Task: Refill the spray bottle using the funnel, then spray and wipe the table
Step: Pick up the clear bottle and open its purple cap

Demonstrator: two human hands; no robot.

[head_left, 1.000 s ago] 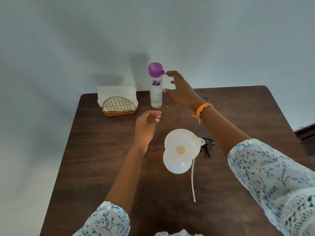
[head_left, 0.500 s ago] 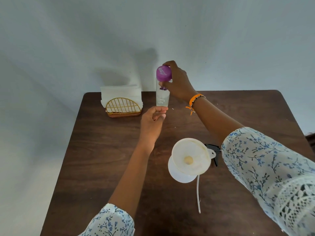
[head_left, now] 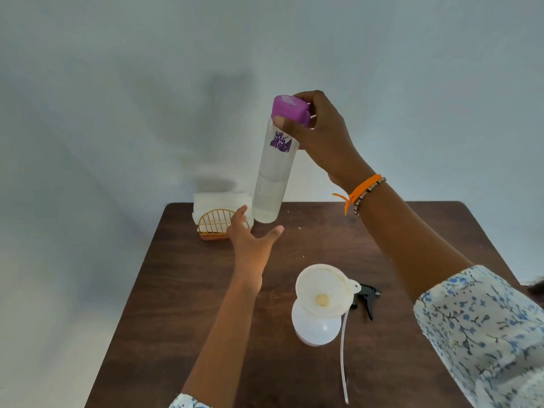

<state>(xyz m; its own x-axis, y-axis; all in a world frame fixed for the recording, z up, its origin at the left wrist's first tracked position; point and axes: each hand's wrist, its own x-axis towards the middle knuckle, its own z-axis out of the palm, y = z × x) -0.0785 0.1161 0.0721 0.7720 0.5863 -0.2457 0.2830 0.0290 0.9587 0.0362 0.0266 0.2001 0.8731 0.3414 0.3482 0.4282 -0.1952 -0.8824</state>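
My right hand grips a clear water bottle at its purple cap and holds it in the air above the far side of the table, tilted slightly. Just under the bottle's base, my left hand is open with spread fingers, touching nothing. A white funnel sits in the neck of the white spray bottle, which stands near the table's middle. Beside them lies the black spray trigger head with its white dip tube.
A gold wire holder with white napkins stands at the far left of the dark wooden table. A plain pale wall rises right behind the table. A few small crumbs lie near the far edge.
My right hand closed on the bottle's cap and lifted the bottle off the table. The left hand opened and moved under the bottle's base.
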